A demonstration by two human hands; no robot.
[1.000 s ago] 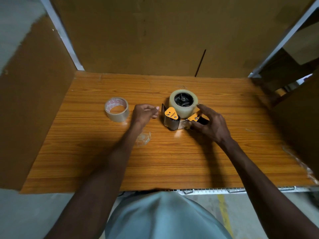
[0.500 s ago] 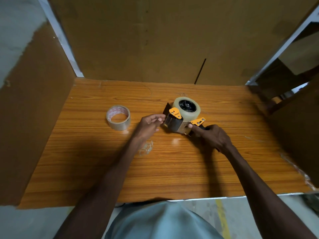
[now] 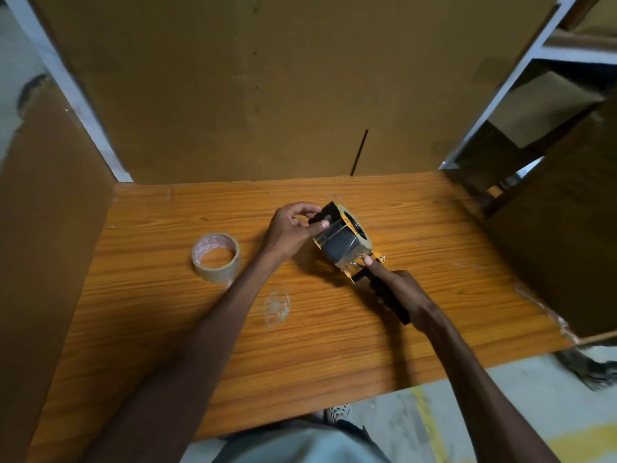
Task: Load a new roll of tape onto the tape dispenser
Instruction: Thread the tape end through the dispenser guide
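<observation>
Now the tape dispenser [image 3: 345,243] is held over the wooden surface [image 3: 300,329], tilted so that its grey underside faces the camera, and both hands are on it. The right hand [image 3: 405,300] wraps around the black handle at the dispenser's near end; its fingers [image 3: 369,262] are clamped on that handle, with one fingertip reaching up to the metal frame beside an orange tab. The left hand [image 3: 290,230] grips the far end of the dispenser, thumb pressing on the near side of the black front plate and the other fingers curled over its top, so these fingers too are closed on the tool. A roll of clear tape [image 3: 359,233] sits on the dispenser's hub (only its pale rim shows past the frame). Whether the dispenser touches the surface beneath it cannot be told.

Well to the left of the hands, a second tape roll [image 3: 216,257] with red print inside its core lies flat on the surface. Between the two forearms, nearer the person, a crumpled scrap of clear tape [image 3: 277,307] lies on the wood. Brown cardboard panels [image 3: 233,88] stand behind the surface and along both its sides.
</observation>
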